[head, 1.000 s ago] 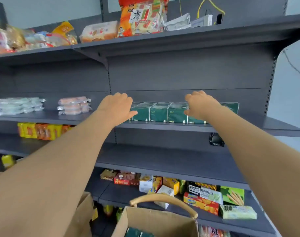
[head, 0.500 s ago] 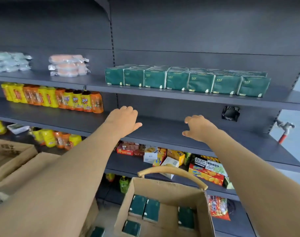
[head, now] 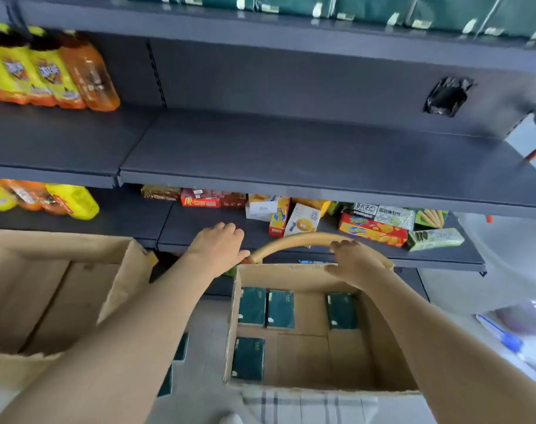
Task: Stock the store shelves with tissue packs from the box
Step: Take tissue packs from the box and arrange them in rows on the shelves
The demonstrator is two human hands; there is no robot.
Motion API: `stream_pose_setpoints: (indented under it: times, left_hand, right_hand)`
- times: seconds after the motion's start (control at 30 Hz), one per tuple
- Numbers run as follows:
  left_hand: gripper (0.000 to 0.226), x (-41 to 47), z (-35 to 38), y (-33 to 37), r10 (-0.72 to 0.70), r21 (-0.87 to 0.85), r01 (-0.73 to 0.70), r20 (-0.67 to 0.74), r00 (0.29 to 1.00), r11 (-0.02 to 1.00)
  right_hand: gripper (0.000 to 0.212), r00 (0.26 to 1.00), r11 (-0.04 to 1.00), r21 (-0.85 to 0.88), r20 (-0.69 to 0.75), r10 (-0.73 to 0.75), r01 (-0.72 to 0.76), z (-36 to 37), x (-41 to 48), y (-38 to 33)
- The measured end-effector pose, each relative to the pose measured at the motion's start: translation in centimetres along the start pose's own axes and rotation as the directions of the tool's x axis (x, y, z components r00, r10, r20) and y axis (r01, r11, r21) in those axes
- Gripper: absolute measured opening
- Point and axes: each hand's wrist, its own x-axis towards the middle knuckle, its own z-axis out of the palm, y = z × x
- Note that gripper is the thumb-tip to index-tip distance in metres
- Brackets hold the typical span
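An open cardboard box (head: 386,356) stands low in front of me, its flap curled over the far rim. Several dark green tissue packs lie inside on its floor, one pack (head: 252,306) near the far left corner. A row of the same green packs (head: 370,7) lines the shelf at the top edge of view. My left hand (head: 219,249) hovers just left of the box's far corner, fingers relaxed, holding nothing. My right hand (head: 350,261) hangs over the box's far rim, loosely curled and empty.
A bare dark grey shelf (head: 291,157) spans the middle. Orange and yellow bottles (head: 46,71) stand at upper left. Snack boxes (head: 373,229) crowd the lower shelf behind the hands. A second open carton (head: 46,286) sits at left. More green packs (head: 181,347) lie on the floor.
Both hands dropped from the tissue row on the upper shelf down to the box's far rim. The view tilted down, so the box now fills the lower frame.
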Motion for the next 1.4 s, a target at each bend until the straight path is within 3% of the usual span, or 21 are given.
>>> stream_pose_setpoints:
  times: [0.4,0.67,0.9,1.1,1.27,1.33,1.4]
  left_hand:
    - [0.046,5.3,16.7,6.8,0.13,-0.133,-0.091,0.322,0.938,0.987]
    - [0.048,7.3,26.4,10.3,0.164,-0.102,-0.129,0.579,0.799,0.986]
    - [0.052,7.1,32.3,10.9,0.179,-0.128,-0.125,0.709,0.682,0.984]
    - [0.064,7.3,33.8,11.3,0.151,-0.133,-0.081,0.691,0.707,0.988]
    - [0.054,7.5,33.2,10.9,0.145,-0.094,-0.112,0.719,0.679,0.989]
    - [0.045,7.4,33.1,10.7,0.146,-0.153,-0.054,0.688,0.711,0.987]
    - [0.04,7.3,32.8,10.6,0.12,-0.298,0.098,0.635,0.763,0.95]
  right_hand:
    - [0.045,0.955,0.989,0.138,0.296,0.006,-0.049,17.6,7.4,1.8]
    - [0.047,0.881,0.982,0.161,0.473,0.013,-0.101,26.9,9.2,4.0]
    - [0.046,0.843,0.962,0.212,0.537,0.031,-0.171,31.7,8.8,5.5]
    - [0.048,0.825,0.948,0.242,0.565,0.034,-0.205,33.1,9.1,5.7]
    - [0.048,0.844,0.934,0.281,0.535,0.039,-0.221,32.0,9.6,5.1]
    - [0.047,0.856,0.906,0.343,0.516,0.04,-0.25,31.3,10.1,4.4]
    - [0.046,0.848,0.806,0.46,0.521,0.094,-0.373,30.5,11.2,3.6]
